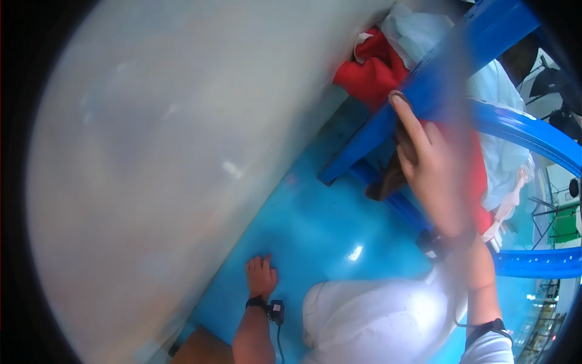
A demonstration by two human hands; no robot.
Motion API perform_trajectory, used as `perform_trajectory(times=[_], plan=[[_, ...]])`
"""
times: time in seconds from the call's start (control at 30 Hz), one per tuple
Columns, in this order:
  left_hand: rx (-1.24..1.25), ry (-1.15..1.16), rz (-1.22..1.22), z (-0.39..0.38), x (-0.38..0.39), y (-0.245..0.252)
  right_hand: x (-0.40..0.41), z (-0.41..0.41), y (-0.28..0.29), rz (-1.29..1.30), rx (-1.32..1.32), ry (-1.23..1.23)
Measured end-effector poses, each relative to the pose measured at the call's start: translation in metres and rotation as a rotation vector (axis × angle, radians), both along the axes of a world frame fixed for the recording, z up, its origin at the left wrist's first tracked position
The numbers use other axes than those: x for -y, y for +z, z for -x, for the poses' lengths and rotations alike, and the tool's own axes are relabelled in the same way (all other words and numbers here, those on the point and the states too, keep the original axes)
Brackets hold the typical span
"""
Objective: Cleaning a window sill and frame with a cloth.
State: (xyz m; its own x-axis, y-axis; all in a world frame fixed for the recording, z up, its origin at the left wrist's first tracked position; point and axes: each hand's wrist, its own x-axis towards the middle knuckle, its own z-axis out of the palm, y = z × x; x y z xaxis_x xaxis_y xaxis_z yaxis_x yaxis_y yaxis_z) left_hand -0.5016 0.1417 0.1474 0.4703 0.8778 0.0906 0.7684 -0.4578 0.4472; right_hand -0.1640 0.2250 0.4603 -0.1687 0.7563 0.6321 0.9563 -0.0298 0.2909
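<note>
Against the glossy blue floor (327,227), my left hand (261,275) rests near the foot of a pale wall, with its fingers apart and nothing in it. My right hand (423,159) reaches up to a blue metal shelf post (363,143), index finger extended towards its edge. Dark brown material (391,177) lies under that palm, partly hidden; whether the fingers grip it I cannot tell. Red fabric (373,75) and pale blue fabric (420,34) are bundled beyond the post. A band with a small black device is on each wrist.
A pale wall (159,182) fills the left side. Blue curved-looking shelf beams (523,118) cross at the right, with more pale fabric (500,159) between them. A brown box-like object (202,348) stands at the bottom. Black stands and a green panel (566,225) show far right.
</note>
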Motion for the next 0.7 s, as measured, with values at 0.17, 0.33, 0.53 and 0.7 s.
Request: perform_trajectory(times=[0.17,0.33,0.53,0.7], plan=[[-0.035,0.007,-0.053,-0.009,-0.003,-0.001,0.005,-0.006,-0.089,0.206,0.020,0.002],[-0.062,0.030,-0.044,-0.011,-0.002,0.002,0.024,-0.004,-0.136,0.331,-0.090,-0.069],[-0.005,0.016,-0.083,0.001,0.002,-0.005,0.013,0.000,-0.053,0.130,0.022,-0.031],[-0.028,0.035,-0.031,-0.005,0.002,0.001,0.010,-0.010,0.000,-0.118,0.010,-0.026]])
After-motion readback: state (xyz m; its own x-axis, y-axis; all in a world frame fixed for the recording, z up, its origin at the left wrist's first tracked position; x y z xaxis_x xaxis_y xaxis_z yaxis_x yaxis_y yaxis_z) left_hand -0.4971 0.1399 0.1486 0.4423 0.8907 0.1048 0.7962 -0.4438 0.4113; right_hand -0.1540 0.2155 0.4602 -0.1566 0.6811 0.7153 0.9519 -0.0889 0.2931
